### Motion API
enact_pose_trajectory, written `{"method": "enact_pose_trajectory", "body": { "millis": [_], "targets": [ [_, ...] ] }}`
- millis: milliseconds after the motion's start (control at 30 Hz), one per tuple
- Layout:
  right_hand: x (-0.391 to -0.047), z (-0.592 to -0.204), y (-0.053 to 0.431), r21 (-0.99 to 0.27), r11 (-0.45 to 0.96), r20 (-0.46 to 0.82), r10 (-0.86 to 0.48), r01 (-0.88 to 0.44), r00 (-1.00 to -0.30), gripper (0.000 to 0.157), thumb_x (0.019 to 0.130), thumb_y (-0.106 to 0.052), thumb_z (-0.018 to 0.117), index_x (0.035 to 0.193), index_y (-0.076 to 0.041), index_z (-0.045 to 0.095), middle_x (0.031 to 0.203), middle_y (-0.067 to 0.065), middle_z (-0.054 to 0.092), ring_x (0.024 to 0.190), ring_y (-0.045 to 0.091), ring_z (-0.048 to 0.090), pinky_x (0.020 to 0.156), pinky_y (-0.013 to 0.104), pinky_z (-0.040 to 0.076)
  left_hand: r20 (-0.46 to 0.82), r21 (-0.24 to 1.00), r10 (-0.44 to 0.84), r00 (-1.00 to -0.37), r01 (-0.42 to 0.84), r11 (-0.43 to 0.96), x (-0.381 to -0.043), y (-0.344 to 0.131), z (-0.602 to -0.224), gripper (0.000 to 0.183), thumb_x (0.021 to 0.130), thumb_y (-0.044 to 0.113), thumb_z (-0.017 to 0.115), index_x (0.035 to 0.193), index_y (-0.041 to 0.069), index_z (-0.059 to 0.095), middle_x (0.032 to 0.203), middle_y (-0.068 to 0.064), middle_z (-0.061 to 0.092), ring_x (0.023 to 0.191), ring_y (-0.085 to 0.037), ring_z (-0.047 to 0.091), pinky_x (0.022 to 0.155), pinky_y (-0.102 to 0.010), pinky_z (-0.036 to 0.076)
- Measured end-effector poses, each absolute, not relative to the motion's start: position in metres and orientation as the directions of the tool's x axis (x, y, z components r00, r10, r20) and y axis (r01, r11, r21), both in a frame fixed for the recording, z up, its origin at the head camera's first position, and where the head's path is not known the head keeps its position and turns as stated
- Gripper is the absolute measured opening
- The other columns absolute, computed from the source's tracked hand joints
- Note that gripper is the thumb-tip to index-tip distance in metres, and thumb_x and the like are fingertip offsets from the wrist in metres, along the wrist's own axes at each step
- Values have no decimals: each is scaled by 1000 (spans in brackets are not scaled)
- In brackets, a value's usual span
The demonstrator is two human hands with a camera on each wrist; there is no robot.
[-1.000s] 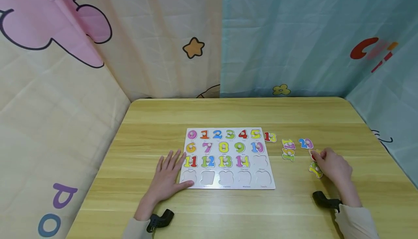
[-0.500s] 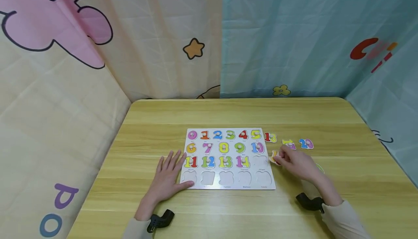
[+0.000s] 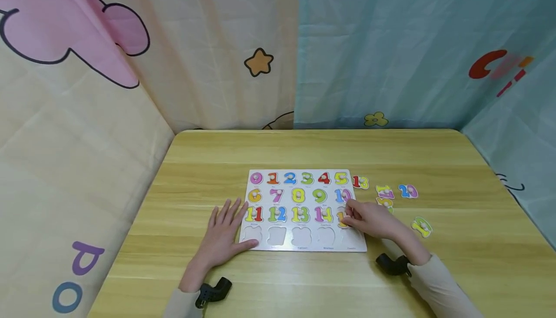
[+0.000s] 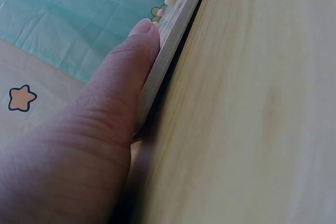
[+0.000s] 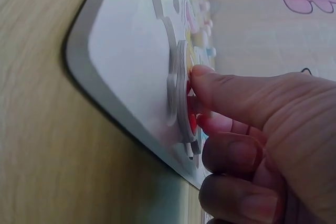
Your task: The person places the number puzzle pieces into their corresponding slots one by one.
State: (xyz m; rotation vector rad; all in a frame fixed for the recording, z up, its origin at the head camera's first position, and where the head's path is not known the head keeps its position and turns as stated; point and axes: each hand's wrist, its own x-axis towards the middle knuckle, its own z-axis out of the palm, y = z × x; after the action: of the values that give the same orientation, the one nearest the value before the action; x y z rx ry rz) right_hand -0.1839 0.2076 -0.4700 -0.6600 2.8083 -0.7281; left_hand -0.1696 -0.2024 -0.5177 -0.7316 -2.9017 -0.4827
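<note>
A white number puzzle board (image 3: 313, 235) lies on the table, with knobbed number pieces set in its upper rows. My left hand (image 3: 221, 236) rests on the board's left edge, fingers spread and straight; its thumb (image 4: 123, 72) lies along the front edge in the left wrist view. At the right end of the third row, my right hand (image 3: 373, 219) pinches an orange-and-red number piece (image 5: 185, 93) between thumb and forefinger. The right wrist view shows this piece standing slightly proud of the board, overlapping its recess. The fingers partly hide the piece in the head view.
Loose number pieces lie right of the board: a 13-like piece (image 3: 360, 182) at its edge, a 17 (image 3: 384, 192), a 20 (image 3: 408, 191), a partly hidden piece (image 3: 384, 202) and a green-yellow one (image 3: 421, 227). Bottom-row recesses (image 3: 276, 236) show bare. Curtains (image 3: 217, 67) stand behind the table.
My right hand has carried the orange-and-red number piece left, from among the loose pieces to over the board's third row. The left hand has stayed in place.
</note>
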Motion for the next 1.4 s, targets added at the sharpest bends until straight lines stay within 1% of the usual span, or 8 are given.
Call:
{"method": "enact_pose_trajectory", "body": {
  "millis": [167,433,667,800,900,1067,1233,1400],
  "targets": [
    [-186,-470,204,-498,796,-57,-425,-343,-904,23,89,-31,68,84,-16,51,59,-8,41,48,6,38,45,21,27,175,280,441,-880,474,835,-171,-203,-517,97,80,73,52,152,14,23,156,-11,17,142,-36,7,110,-55,1],
    [-189,-470,202,-471,834,-68,-361,-289,-930,25,88,-28,69,80,-15,49,58,-6,42,48,9,40,44,23,27,164,276,440,-883,470,839,-170,-203,-517,97,80,72,53,152,15,23,156,-11,17,142,-35,7,111,-55,1],
    [-193,-464,205,-477,829,-109,-387,-294,-916,25,87,-25,70,78,-14,50,59,-5,42,49,10,40,45,23,28,158,280,440,-884,468,838,-169,-203,-517,97,80,73,52,152,15,23,156,-11,16,142,-34,6,111,-55,1],
    [-197,-462,205,-472,822,-108,-411,-317,-905,25,86,-25,71,78,-14,50,59,-5,42,49,9,40,46,23,28,172,284,441,-881,473,834,-169,-203,-518,97,80,72,52,152,15,23,156,-11,17,142,-35,7,110,-55,2],
    [-199,-462,204,-472,815,-99,-428,-337,-898,23,86,-24,71,79,-15,51,59,-5,42,49,9,40,45,23,28,159,290,440,-884,468,835,-170,-203,-518,97,81,73,50,153,15,21,156,-10,16,142,-34,5,111,-54,0],
    [-199,-466,204,-524,785,-88,-437,-331,-895,17,87,-21,70,81,-16,55,58,-6,43,49,8,39,45,22,28,129,288,439,-889,457,842,-171,-205,-518,97,81,74,48,153,17,18,157,-8,13,143,-31,2,111,-51,-4],
    [-200,-472,207,-581,763,-81,-401,-283,-913,20,85,-24,72,79,-15,55,58,-6,43,50,8,39,46,22,28,132,290,442,-887,461,839,-171,-205,-518,97,81,74,48,153,17,18,157,-8,13,143,-31,2,111,-51,-4],
    [-197,-476,208,-589,768,-63,-355,-252,-933,21,84,-27,73,79,-16,56,59,-6,43,51,9,39,46,23,27,135,297,442,-887,461,836,-170,-204,-517,97,81,73,49,153,16,19,157,-9,13,143,-32,3,111,-52,-3]
  ]
}}
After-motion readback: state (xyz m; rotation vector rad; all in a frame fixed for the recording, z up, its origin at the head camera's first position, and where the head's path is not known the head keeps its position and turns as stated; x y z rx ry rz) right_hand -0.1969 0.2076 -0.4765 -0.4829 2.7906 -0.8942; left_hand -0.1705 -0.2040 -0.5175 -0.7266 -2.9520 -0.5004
